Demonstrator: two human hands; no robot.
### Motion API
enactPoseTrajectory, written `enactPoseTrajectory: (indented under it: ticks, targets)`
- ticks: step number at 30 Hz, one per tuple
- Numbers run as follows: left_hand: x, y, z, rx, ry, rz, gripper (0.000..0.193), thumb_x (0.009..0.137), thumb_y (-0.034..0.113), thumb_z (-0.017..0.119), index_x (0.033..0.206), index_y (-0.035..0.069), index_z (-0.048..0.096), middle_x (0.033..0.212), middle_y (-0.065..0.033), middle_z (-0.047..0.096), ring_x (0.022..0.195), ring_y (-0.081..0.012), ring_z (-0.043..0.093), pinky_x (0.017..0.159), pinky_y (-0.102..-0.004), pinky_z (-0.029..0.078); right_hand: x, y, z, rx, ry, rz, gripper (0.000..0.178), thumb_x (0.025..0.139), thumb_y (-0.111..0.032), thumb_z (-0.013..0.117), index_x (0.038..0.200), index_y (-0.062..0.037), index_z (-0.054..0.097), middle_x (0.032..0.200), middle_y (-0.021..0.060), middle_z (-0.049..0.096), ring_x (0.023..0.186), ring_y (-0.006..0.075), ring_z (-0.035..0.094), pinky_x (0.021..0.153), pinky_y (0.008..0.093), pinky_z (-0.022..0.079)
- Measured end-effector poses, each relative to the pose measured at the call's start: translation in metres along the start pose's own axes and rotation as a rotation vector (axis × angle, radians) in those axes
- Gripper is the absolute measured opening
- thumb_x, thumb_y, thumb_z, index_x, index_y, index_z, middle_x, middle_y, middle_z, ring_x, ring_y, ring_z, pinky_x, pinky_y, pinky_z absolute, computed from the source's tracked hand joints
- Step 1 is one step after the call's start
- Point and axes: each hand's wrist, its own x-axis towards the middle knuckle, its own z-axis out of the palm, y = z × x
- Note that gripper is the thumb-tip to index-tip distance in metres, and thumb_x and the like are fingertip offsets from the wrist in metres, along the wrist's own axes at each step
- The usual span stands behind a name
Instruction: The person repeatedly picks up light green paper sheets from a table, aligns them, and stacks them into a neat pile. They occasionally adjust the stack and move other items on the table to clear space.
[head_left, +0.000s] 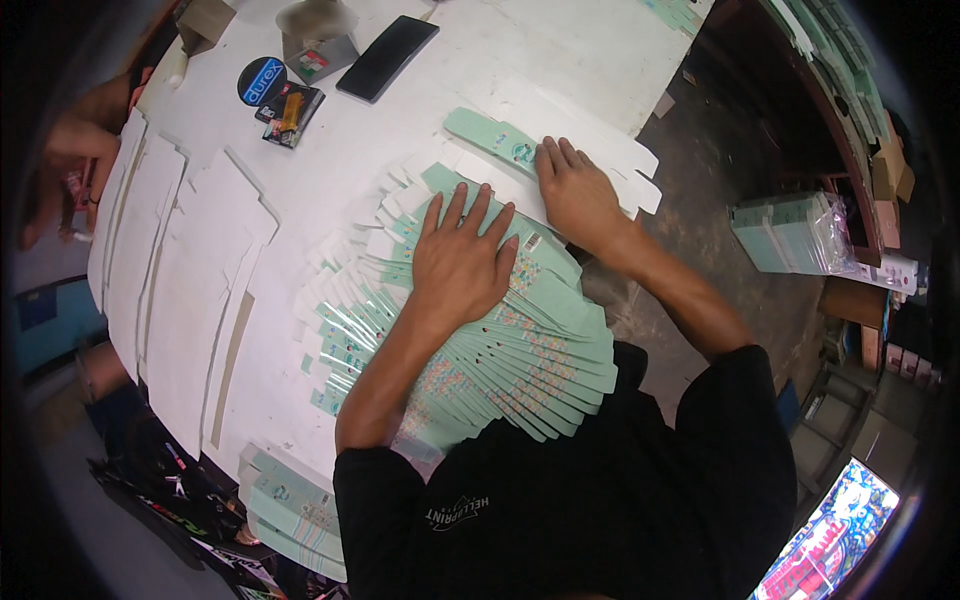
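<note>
Mint-green printed carton blanks (530, 350) lie fanned out in overlapping layers in front of my body. My left hand (463, 260) rests palm down on the upper part of the fan, fingers spread. Beyond it, a single blank shows its white inner face, with a green printed panel (480, 132) folded over onto it. My right hand (580, 195) presses on this blank at the panel's right end, fingers laid flat and holding nothing. White flaps (635, 165) of the blank stick out to the right of that hand. What lies under both palms is hidden.
A black phone (388, 58), a small dark box (290, 115) and a grey open box (320, 50) stand at the back. Large white sheets (190, 270) cover the table's left side. More green cartons (295, 510) sit lower left; a wrapped bundle (790, 235) is on the right. Another person's arm (90, 145) shows far left.
</note>
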Motion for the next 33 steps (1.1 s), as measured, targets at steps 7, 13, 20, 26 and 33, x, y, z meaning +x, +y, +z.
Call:
enactPoseTrajectory:
  ticks: [7,13,20,26,33]
  targets:
    - [-0.003,-0.001,0.006,-0.008,0.078,0.0,0.051,0.104,0.032,0.053,0.145,0.003,0.061,0.152,-0.0254,0.055,0.147,-0.0449,0.045,0.125,-0.0566,0.026,0.013,-0.003,-0.089,0.797,-0.112,0.237,0.03,0.095,-0.007,0.064,0.121,0.008,0.061,0.094,0.0257,0.072,0.085,0.0321,0.072,0.077,0.0427,0.057]
    - [0.0,-0.001,0.004,-0.02,0.053,0.033,0.05,0.102,0.033,0.055,0.133,-0.004,0.067,0.137,-0.0278,0.064,0.138,-0.0464,0.052,0.124,-0.0589,0.028,0.024,0.011,-0.062,1.504,-0.496,0.502,0.028,0.101,-0.014,0.07,0.123,0.0029,0.066,0.103,0.011,0.073,0.087,0.014,0.069,0.075,0.0295,0.057]
    - [-0.001,-0.003,0.003,-0.043,0.049,0.049,0.052,0.1,0.032,0.058,0.131,-0.008,0.065,0.135,-0.031,0.064,0.136,-0.0478,0.052,0.124,-0.0593,0.027,0.032,0.029,-0.02,1.659,-0.662,0.491,0.041,0.095,-0.012,0.077,0.131,0.0037,0.063,0.107,0.0129,0.073,0.094,0.0151,0.069,0.08,0.0302,0.058]
    - [0.0,-0.006,0.004,-0.106,0.053,0.029,0.071,0.099,0.031,0.059,0.14,-0.024,0.044,0.142,-0.0475,0.048,0.141,-0.0571,0.043,0.127,-0.0606,0.022,0.038,0.011,-0.027,1.708,-0.547,0.438,0.045,0.093,-0.009,0.079,0.131,0.0043,0.059,0.109,0.0177,0.073,0.097,0.0171,0.068,0.076,0.0303,0.056]
    - [0.001,-0.007,0.012,-0.162,0.127,-0.078,0.084,0.102,0.035,0.057,0.148,-0.03,0.026,0.154,-0.0523,0.029,0.152,-0.0588,0.026,0.129,-0.0587,0.015,0.034,0.033,-0.073,1.365,-0.228,0.497,0.047,0.091,-0.01,0.08,0.133,-0.0011,0.061,0.101,0.0151,0.076,0.086,0.0161,0.069,0.072,0.0299,0.054]
